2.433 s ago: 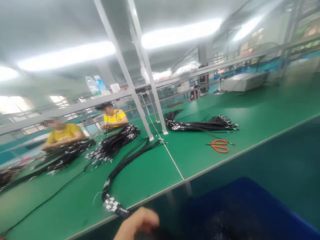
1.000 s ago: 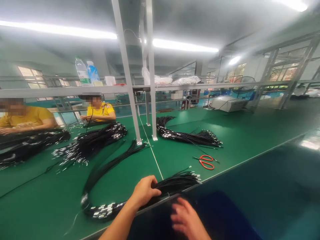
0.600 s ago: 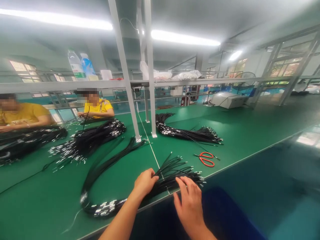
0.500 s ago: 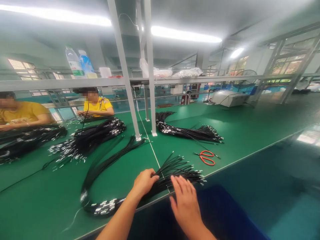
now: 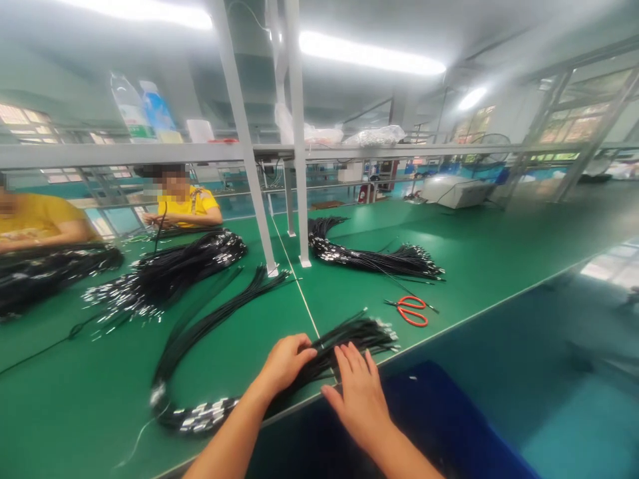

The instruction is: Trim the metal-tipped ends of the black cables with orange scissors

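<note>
A long curved bundle of black cables [image 5: 197, 319] with pale, shiny ends lies on the green tabletop near its front edge. My left hand [image 5: 287, 362] is closed around the bundle near its right end, thumb on top and the other fingers partly hidden. Just to the right, my right hand [image 5: 359, 392] rests against the front side of the same bundle, fingers stretched out and thumb apart. Beyond both hands the cable ends point right in a fairly tight group. Red-handled scissors [image 5: 412, 311] lie behind those ends.
More black cable bundles [image 5: 377, 259] lie farther back, and others [image 5: 164, 273] at left near two people in yellow [image 5: 187, 206]. White shelf posts [image 5: 298, 166] rise from the table. A blue bin [image 5: 434, 419] sits below the front edge; a white box [image 5: 456, 191] stands at the back.
The fanned cable ends have drawn together into a narrower group. My right hand has moved slightly left along the bundle. A small white bit now shows above the blue bin.
</note>
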Action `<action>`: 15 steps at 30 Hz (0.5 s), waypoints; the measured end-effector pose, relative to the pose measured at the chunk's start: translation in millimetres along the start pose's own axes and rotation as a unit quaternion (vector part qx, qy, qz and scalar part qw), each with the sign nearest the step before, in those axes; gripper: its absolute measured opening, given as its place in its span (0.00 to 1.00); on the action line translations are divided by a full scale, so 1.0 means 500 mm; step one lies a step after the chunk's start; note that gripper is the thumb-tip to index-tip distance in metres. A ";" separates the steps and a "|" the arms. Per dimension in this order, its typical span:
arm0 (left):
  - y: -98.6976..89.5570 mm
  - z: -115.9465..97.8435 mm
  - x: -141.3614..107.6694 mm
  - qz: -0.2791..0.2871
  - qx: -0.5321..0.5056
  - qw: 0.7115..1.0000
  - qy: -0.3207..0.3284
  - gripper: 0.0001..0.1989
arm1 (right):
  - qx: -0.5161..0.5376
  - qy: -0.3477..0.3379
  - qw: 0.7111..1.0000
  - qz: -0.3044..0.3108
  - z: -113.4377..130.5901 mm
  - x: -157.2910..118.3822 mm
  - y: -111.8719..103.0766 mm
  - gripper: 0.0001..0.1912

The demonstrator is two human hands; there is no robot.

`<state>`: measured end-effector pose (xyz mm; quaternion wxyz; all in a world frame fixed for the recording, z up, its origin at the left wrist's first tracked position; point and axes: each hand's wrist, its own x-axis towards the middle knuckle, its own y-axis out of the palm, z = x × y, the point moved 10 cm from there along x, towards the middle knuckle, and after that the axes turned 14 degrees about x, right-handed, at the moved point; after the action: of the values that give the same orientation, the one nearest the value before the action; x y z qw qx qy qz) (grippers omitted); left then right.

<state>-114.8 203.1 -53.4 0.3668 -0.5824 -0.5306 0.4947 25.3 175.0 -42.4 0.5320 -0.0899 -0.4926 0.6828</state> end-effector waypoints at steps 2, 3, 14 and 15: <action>-0.007 0.015 0.001 -0.013 0.019 0.999 -0.035 0.11 | -0.007 0.011 1.000 0.008 -0.001 0.014 -0.001 0.23; -0.008 0.021 0.002 -0.014 0.028 0.998 -0.048 0.11 | -0.013 0.020 1.000 0.007 -0.004 0.019 -0.004 0.20; -0.034 0.045 0.001 -0.017 0.091 0.988 -0.122 0.13 | -0.018 0.006 0.996 0.092 -0.012 -0.008 0.011 0.26; -0.041 0.042 -0.001 -0.025 0.089 0.989 -0.116 0.13 | -0.019 0.011 0.996 0.088 -0.011 -0.005 0.007 0.25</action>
<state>-140.0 204.2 -39.1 0.3652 -0.4723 -0.5376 0.5954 27.6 176.2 -48.8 0.4736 -0.1505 -0.4897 0.7165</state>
